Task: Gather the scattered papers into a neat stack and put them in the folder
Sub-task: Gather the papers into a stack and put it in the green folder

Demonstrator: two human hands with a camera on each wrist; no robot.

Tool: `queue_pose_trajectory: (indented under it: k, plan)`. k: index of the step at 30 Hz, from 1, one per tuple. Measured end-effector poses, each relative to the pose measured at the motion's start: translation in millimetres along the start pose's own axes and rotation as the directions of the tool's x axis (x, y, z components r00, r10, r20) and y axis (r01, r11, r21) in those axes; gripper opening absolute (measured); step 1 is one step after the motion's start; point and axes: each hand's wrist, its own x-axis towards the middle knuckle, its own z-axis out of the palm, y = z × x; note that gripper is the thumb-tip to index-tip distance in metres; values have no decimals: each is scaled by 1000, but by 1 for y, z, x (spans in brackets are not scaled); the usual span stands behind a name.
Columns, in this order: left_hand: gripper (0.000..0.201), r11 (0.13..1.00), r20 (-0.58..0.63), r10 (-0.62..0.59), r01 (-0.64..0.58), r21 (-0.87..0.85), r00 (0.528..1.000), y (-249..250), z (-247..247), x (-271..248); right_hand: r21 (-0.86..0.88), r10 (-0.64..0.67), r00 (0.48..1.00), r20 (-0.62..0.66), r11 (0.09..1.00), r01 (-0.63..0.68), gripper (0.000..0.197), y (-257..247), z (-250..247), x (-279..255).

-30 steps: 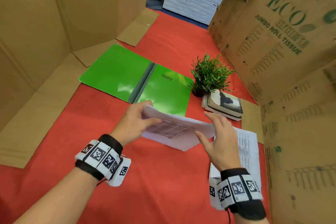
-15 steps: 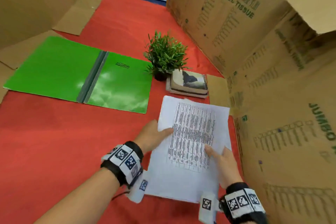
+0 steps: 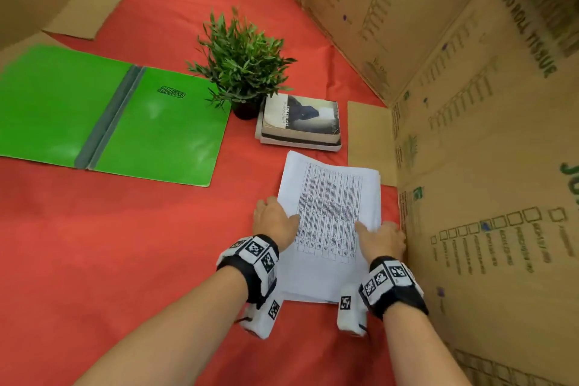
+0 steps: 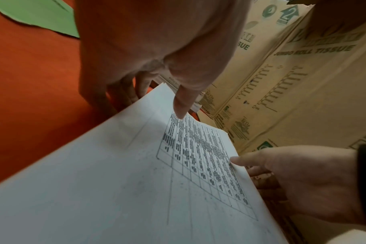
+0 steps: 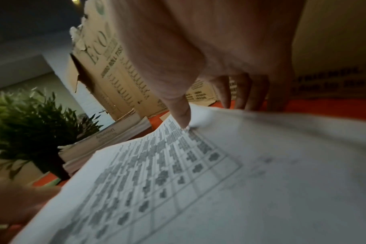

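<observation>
A stack of white papers (image 3: 329, 222) with a printed table on top lies on the red cloth close to the cardboard box on the right. My left hand (image 3: 275, 222) holds its left edge, thumb (image 4: 182, 105) on the top sheet and fingers curled down beside the edge. My right hand (image 3: 380, 238) holds the right edge the same way, thumb (image 5: 183, 115) pressing on the print and fingers over the side. The green folder (image 3: 109, 116) lies open and flat to the left, apart from the stack. The sheets under the top one are hidden.
A small potted plant (image 3: 241, 63) and a pile of books (image 3: 300, 122) stand just beyond the papers. Tall cardboard boxes (image 3: 470, 103) wall the right side, right beside my right hand. Cardboard flaps (image 3: 94, 0) lie at the far left.
The papers, held lifted in both hands near the folder a second ago, have moved right and come down flat on the sheets by the box. Both hands now sit at the stack's side edges.
</observation>
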Motion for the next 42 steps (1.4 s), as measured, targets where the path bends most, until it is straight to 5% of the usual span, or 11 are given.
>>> queue_pose_trajectory:
  k: [4,8,10,15,20,23,26,30,33,36,42]
  plan:
    - [64,995,0,-90,90,-53,996,10,12,2,100,88,994,58,991,-93,81,3,3,19]
    - [77,969,44,-215,219,-113,976,18,16,9,188,56,990,128,979,-80,39,3,-3,29]
    - [69,961,96,-219,232,-150,971,13,21,16,220,19,991,132,974,-48,38,1,-6,28]
    - [36,916,114,-147,179,-359,983,8,20,5,351,-102,980,169,936,37,24,-2,-7,20]
    - [64,822,101,-99,139,-553,990,-5,-17,-13,590,-270,935,228,803,88,20,-13,-25,-31]
    - [46,718,112,34,54,-694,993,-24,-61,-28,723,-379,882,282,688,65,20,-23,-35,-70]
    - [60,639,102,173,-32,-769,980,-50,-106,-47,765,-457,843,284,638,89,23,-33,-22,-102]
    - [60,594,-77,244,-211,-776,967,-78,-148,-72,793,-529,838,134,564,229,27,-59,7,-154]
    - [36,551,-292,239,-377,-744,926,-94,-182,-85,828,-639,768,47,455,328,25,-84,18,-194]
    - [33,493,-435,224,-487,-721,872,-111,-217,-94,842,-712,702,-13,371,391,26,-109,25,-225]
    - [38,456,-543,248,-592,-665,802,-146,-269,-110,844,-743,669,-20,347,410,28,-126,55,-252]
